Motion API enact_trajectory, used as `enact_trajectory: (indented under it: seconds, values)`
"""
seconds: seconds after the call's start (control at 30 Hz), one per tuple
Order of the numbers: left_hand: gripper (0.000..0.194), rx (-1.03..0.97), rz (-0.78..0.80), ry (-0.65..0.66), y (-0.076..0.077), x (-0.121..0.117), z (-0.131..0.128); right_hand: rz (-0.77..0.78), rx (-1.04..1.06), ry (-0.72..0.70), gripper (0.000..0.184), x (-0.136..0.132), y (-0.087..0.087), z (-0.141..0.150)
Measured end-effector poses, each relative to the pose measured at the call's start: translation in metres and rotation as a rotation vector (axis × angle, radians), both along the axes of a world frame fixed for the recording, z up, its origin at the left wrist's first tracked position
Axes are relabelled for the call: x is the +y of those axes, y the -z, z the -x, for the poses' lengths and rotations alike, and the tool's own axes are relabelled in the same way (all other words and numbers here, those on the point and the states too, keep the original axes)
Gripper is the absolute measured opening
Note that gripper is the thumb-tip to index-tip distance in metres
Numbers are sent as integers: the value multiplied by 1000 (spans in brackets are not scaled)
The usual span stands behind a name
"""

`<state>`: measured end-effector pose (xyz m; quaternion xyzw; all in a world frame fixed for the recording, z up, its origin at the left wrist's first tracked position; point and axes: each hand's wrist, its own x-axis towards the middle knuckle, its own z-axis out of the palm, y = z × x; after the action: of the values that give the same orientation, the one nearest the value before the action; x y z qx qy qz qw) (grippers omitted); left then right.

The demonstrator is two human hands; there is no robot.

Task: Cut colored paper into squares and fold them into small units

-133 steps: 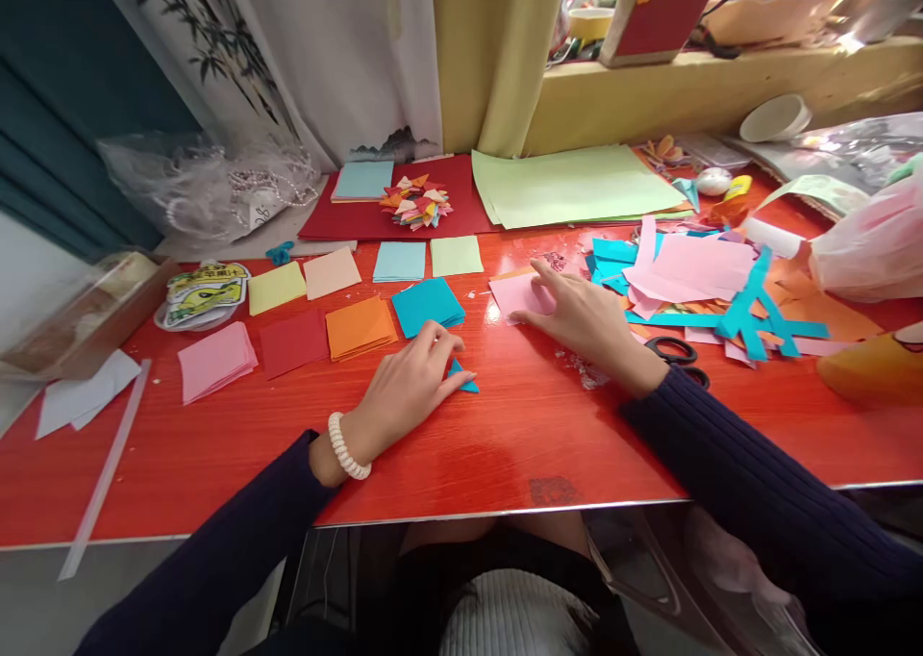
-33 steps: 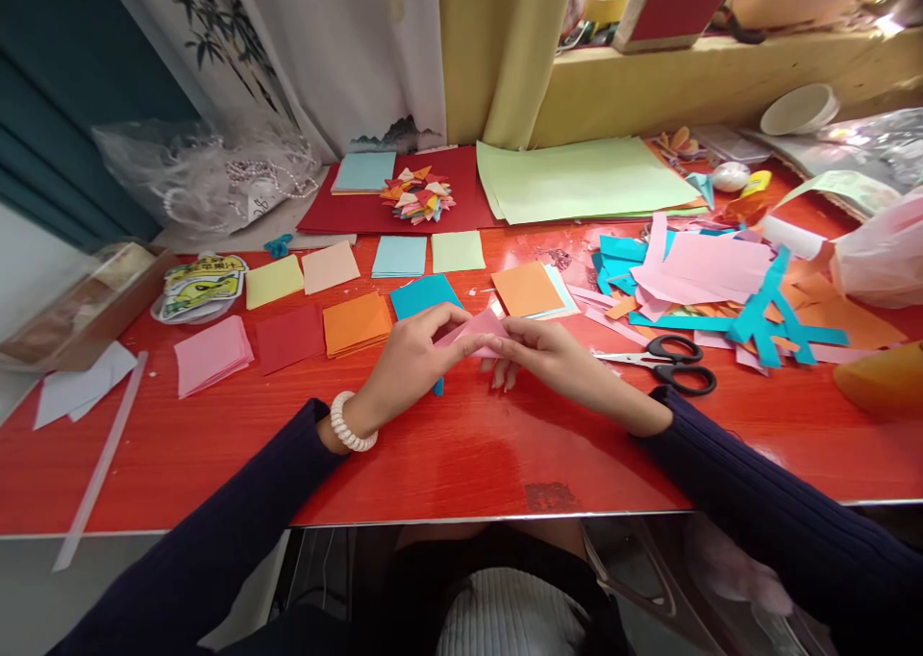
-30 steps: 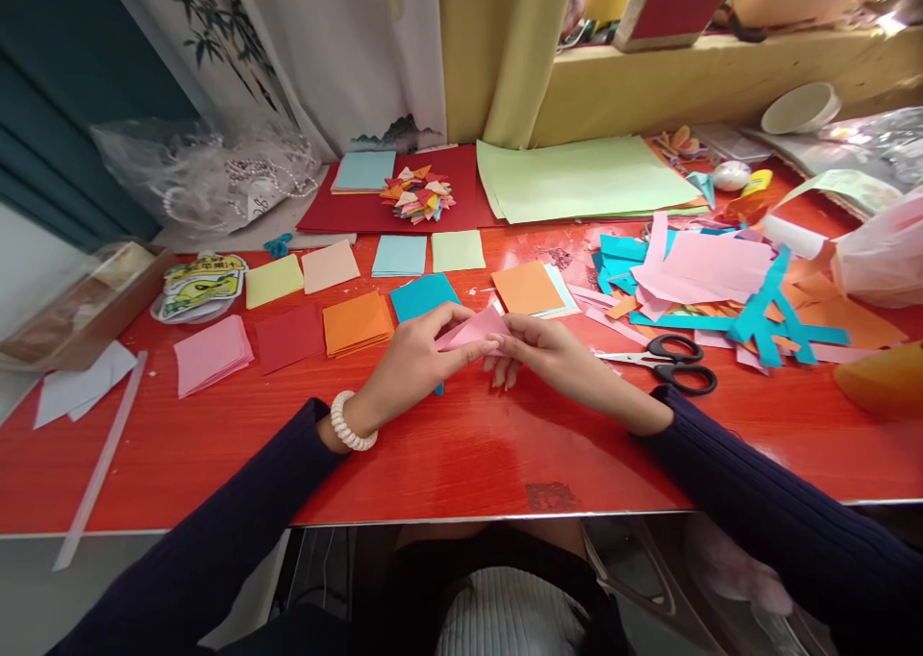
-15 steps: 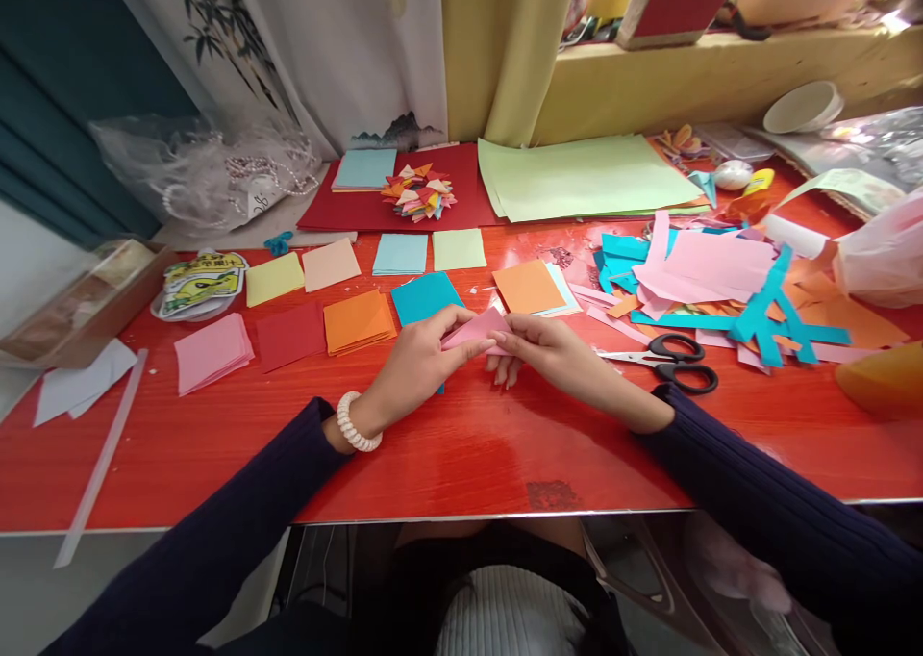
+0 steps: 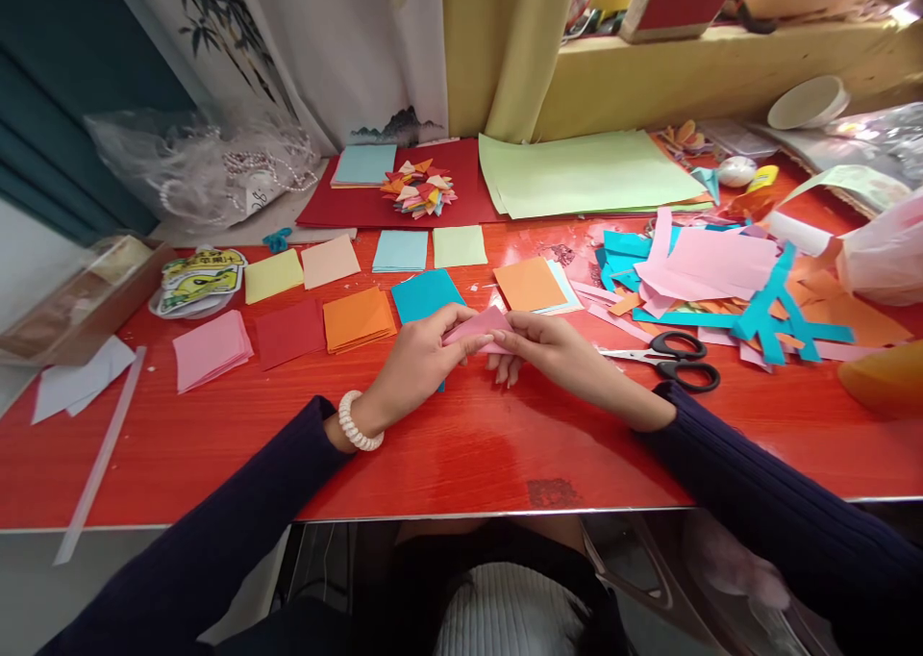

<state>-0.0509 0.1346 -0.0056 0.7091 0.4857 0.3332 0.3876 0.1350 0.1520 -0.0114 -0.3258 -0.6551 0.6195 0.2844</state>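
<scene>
Both hands pinch one small folded piece of pink paper [image 5: 480, 325] above the red table. My left hand [image 5: 422, 353] grips its left side, thumb along the near edge. From the right, my right hand [image 5: 552, 348] holds the other end between thumb and index finger, with its remaining fingers curled below. Partly behind my left hand lies a stack of blue paper squares [image 5: 425, 295]. Just beyond my right hand are orange squares [image 5: 526, 284] with pale sheets under them. Black-handled scissors [image 5: 674, 358] rest to the right of that hand.
Stacks of pink [image 5: 212, 350], red [image 5: 290, 334] and orange squares [image 5: 359, 319] lie to the left. A folded-paper ring [image 5: 419, 189] sits on red card at the back. Paper scraps [image 5: 710, 264] cover the right side. A clear strip [image 5: 101, 454] overhangs the front edge.
Both hands keep hold of the pink paper in nearly the same place. The fingers have shifted only very slightly, and the view has moved a little.
</scene>
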Motion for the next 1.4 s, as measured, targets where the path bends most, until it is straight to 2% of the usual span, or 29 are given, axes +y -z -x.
enact_trajectory:
  seconds: [0.4,0.77,0.9,1.13,1.4]
  values:
    - [30,-49,107,-21,-8,4,2,14,26,109,24,3,2,1]
    - [29,-105,182,-35,-7,5,3,-8,-15,113,24,1,1,2]
    - [28,-58,210,12,-8,6,4,-25,-48,82,26,2,0,1]
    - [26,-52,-26,-29,-12,5,-1,-79,-107,-51,29,-5,-4,0]
    - [21,-72,-69,-80,-13,1,-1,10,-95,-87,29,-5,-6,2]
